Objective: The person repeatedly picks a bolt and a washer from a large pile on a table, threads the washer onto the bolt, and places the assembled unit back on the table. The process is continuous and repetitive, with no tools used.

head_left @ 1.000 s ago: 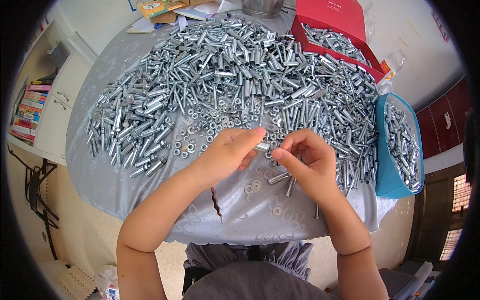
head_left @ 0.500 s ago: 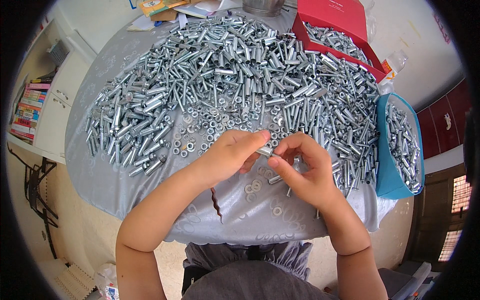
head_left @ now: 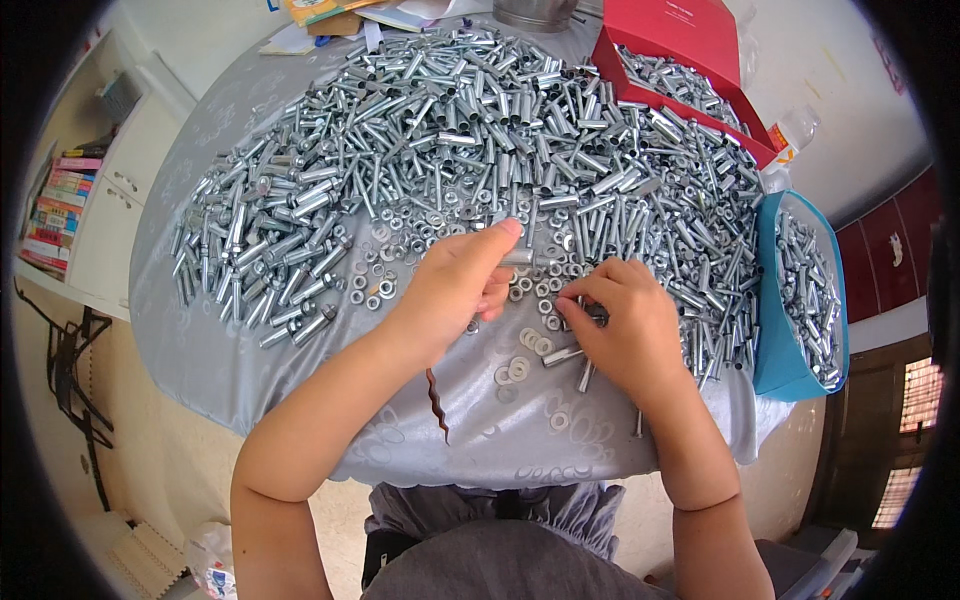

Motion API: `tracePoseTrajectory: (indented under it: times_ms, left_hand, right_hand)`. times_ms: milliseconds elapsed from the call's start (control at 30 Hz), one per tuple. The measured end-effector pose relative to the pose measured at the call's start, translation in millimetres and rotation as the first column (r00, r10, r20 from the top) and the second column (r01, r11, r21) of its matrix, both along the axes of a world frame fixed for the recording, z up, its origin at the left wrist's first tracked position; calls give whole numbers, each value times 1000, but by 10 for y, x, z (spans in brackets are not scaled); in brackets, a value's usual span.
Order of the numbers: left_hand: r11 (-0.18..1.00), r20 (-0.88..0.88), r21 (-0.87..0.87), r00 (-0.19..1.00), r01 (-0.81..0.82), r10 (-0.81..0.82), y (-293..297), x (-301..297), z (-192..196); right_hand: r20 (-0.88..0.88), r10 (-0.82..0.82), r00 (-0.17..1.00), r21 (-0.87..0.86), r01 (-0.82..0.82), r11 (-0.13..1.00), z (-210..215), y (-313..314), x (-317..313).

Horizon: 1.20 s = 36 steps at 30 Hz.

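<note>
My left hand (head_left: 455, 290) is closed around a silver sleeve anchor (head_left: 518, 257), its metal tube poking out past the thumb toward the right. Just to the right, my right hand (head_left: 632, 315) is low over the table with thumb and fingertips drawn together. Whatever sits in that pinch is too small or hidden to make out. Loose nuts (head_left: 387, 289) and washers lie around both hands. Nearer to me, a few flat washers (head_left: 518, 369) overlap on the cloth, and loose metal sleeves (head_left: 562, 355) lie under my right hand.
A large heap of bolts and sleeves (head_left: 440, 110) covers the far table. Assembled anchors (head_left: 290, 270) are grouped at left. A red box (head_left: 765, 148) and a blue fabric bin (head_left: 768, 340), both filled with metal parts, stand at right. The grey tablecloth (head_left: 330, 400) has a tear.
My hands have come apart. The right moved right and down from the sleeve anchor to the loose parts; the left keeps the anchor, slightly raised.
</note>
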<state>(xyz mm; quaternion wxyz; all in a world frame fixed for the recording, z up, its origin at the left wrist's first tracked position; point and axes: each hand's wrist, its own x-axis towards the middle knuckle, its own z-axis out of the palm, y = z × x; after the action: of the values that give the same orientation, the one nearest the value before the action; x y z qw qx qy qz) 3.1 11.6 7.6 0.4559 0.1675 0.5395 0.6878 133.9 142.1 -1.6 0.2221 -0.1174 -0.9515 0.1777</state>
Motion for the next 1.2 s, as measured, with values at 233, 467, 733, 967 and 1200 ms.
tracePoseTrajectory:
  times_ms: [233,467,733,967,1200]
  left_hand:
    - [999,-40,12,998,51,-51,-17,-3,-46]
    - [998,-50,-2,997,61,-61,-9,12,-41]
    - [997,-39,19,996,81,-81,-28,-28,-60]
    - [996,-38,27,995,89,-88,-30,-16,-50]
    - [997,-20,1,997,78,-78,-25,-27,-67]
  right_hand:
    - [33,-5,999,31,4,1000,46,-33,-5]
    - [5,11,1000,58,-11,998,-1,-25,8]
    - [-41,47,998,140,-41,989,-92,-35,-27]
    - [-17,76,997,200,-71,977,-136,-41,-65]
    - [54,133,990,264,-143,954,-133,-37,-64]
